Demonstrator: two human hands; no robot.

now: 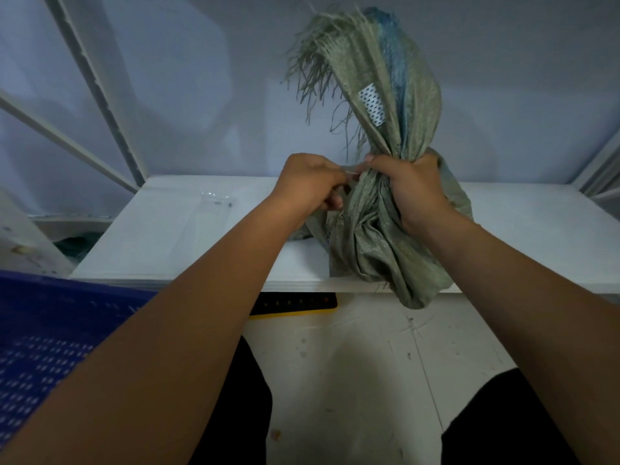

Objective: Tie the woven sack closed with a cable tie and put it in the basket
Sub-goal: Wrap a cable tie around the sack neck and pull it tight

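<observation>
On the white bench (520,229), right of its middle and close to the near edge, stands the sack (372,243). Its body is slumped on the top, and one lower corner hangs over the near edge. Beyond the bench's left end, lower down at your left side, sits the blue basket (43,330), well apart from the sack.

The sack is grey-green woven plastic, heavily creased below the neck, where the folds bunch together. Above the neck the mouth fans upward and leans left against the wall. A blue stripe runs up its right part, and long loose strands fray off its top and left edge. A small white label (372,104) with dark dots is stuck on the fanned part.

Your right hand (412,186) is wrapped round the gathered neck. The fingers are curled tight about the bunched fabric and the thumb lies along the neck's left side, so the neck passes straight through your fist.

Your left hand (308,182) sits just beside it, left of the neck. Its fingers are curled in, and the thumb and forefinger pinch the cable tie (350,171). The tie is a thin pale strip running from your fingertips across to the neck, by your right thumb. You cannot tell from this view whether it already goes all the way round the neck.

Toward the bench's left end, nearer the back edge, lies a clear plastic packet (214,209). Under the near edge, on the floor, part of a black and yellow power strip (295,303) shows.
</observation>
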